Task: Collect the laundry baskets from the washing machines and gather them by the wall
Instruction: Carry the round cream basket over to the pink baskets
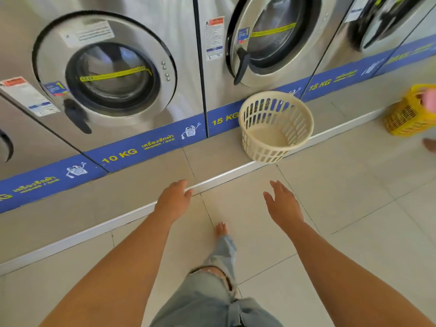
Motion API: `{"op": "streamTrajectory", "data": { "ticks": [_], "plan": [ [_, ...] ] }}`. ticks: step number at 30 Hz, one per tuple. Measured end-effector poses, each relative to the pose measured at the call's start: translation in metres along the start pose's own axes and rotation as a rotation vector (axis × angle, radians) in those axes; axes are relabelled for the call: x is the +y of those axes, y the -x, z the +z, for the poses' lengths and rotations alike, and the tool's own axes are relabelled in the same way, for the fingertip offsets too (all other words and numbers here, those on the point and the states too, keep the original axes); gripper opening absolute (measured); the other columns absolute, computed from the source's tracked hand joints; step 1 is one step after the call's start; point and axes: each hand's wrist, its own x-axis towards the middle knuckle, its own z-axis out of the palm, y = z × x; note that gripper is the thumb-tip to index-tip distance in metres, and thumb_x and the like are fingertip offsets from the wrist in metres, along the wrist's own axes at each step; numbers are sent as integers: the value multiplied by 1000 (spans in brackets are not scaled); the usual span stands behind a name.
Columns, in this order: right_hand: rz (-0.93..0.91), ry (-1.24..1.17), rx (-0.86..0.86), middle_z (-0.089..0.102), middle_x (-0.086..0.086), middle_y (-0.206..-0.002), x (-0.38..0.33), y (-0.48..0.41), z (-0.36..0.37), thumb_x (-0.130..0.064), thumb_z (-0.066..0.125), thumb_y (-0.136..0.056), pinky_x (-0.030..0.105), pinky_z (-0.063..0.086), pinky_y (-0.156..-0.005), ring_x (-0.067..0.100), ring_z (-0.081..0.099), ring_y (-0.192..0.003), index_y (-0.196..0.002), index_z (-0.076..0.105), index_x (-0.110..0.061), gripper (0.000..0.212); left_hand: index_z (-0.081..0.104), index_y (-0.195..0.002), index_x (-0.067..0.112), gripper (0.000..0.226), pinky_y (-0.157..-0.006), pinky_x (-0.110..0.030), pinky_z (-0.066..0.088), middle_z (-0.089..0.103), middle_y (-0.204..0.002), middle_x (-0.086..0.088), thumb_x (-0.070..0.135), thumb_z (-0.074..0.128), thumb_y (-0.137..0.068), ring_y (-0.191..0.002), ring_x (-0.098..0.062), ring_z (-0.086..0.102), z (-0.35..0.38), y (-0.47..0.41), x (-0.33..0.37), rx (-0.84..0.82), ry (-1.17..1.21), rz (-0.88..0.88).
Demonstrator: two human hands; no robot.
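A round cream laundry basket (276,126) stands empty on the raised step in front of a 15 KG washing machine (266,41). My left hand (173,201) and my right hand (283,205) are both stretched forward over the floor, fingers apart, holding nothing, well short of the basket. A yellow basket (408,115) is at the far right edge, with another person's hand (428,97) on its rim.
A row of steel washing machines with a blue strip (146,145) runs along the raised tiled step (132,182), edged in white. My bare foot (221,228) and jeans leg are on the tiled floor. Another person's foot (429,144) shows at right.
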Motion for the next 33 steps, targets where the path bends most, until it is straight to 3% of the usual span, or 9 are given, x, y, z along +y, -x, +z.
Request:
{"op": "streamTrajectory", "data": {
  "ticks": [17,26,33],
  "plan": [
    [62,-12,-15,43,6,-149,72,-244,-123,-30,47,-97,46,38,-106,32,42,-134,-143,38,-14,49,36,-147,14,49,-104,-42,36,42,-147,-15,31,40,-101,-132,-34,43,-10,-220,195,-58,45,-46],
    [-20,40,-152,47,7,-145,146,-398,-173,-28,49,-96,47,41,-103,32,46,-128,-139,41,-13,46,36,-146,8,49,-106,-40,33,42,-146,-19,28,40,-101,-134,-34,40,53,-303,304,17,300,-330],
    [3,41,-171,42,6,-149,189,-502,-155,-28,51,-95,46,40,-105,31,44,-131,-142,38,-18,50,45,-141,11,44,-104,-40,36,49,-140,-16,24,47,-99,-131,-32,44,102,-371,334,81,386,-421]
  ]
}}
